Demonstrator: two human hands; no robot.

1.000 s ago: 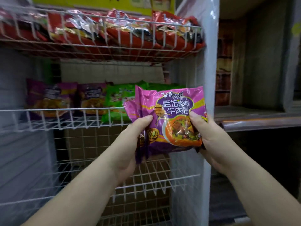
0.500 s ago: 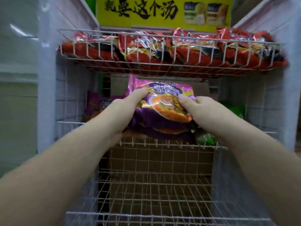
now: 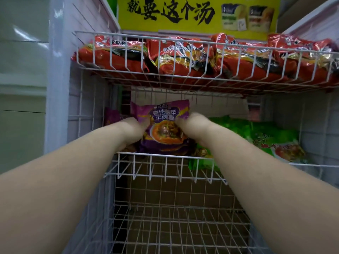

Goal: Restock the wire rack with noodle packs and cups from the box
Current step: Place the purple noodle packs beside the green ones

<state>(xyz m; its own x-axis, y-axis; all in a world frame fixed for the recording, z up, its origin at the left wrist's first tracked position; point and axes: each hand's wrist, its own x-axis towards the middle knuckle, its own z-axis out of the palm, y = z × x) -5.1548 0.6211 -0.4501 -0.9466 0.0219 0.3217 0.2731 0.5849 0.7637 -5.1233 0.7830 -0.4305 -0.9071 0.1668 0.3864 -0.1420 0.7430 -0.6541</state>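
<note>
Both my arms reach into the middle shelf (image 3: 165, 156) of a white wire rack. My left hand (image 3: 134, 128) and my right hand (image 3: 191, 124) grip a stack of purple noodle packs (image 3: 163, 129) from either side, thumbs on the top pack's front. The stack stands tilted back inside the shelf, just behind its front rail. More purple packs (image 3: 111, 115) lie to its left, partly hidden by my left hand. Green noodle packs (image 3: 271, 136) fill the shelf's right side.
The top shelf (image 3: 183, 77) holds several red noodle packs (image 3: 183, 55) close above my hands. A yellow sign (image 3: 198, 13) hangs behind it. The lower wire shelf (image 3: 174, 222) shows bare wire, with brown cardboard behind. White side panels close in the rack on both sides.
My hands have carried the purple packs from in front of the rack's right side into the middle shelf and pushed them further back. My view has swung to face the rack.
</note>
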